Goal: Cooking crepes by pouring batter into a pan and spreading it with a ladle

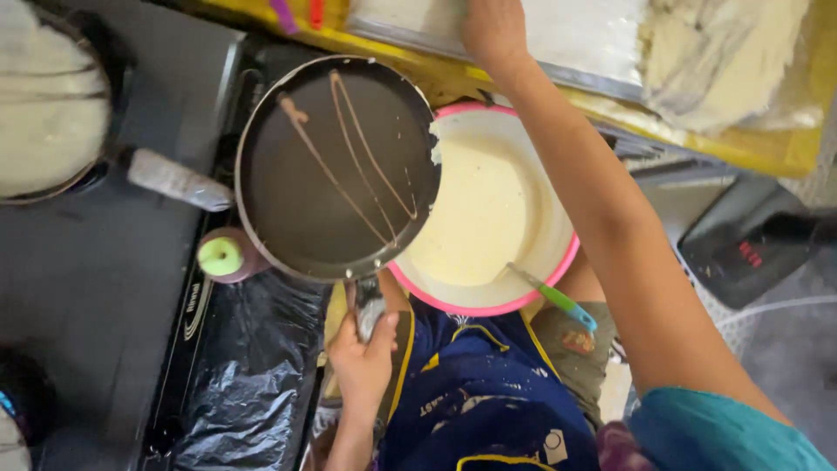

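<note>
My left hand [362, 353] grips the handle of a dark round frying pan [336, 166], which is streaked with thin brown lines and held over the stove edge. The pan's rim overlaps a pink bowl [488, 218] of pale batter sitting in my lap. In the bowl rests a ladle with a green and blue handle [558, 301]. My right hand [493, 30] reaches far forward onto a white-lined tray [575, 35] at the top; its fingers are cut off by the frame edge.
A black stove [131, 288] fills the left, with a second pan [48, 105] holding a pale round crepe. Pale crepes [724, 52] are piled on the yellow table. A small maroon cup holding something green [220, 255], a black plastic bag [244, 375] and a black scale [750, 249] lie around.
</note>
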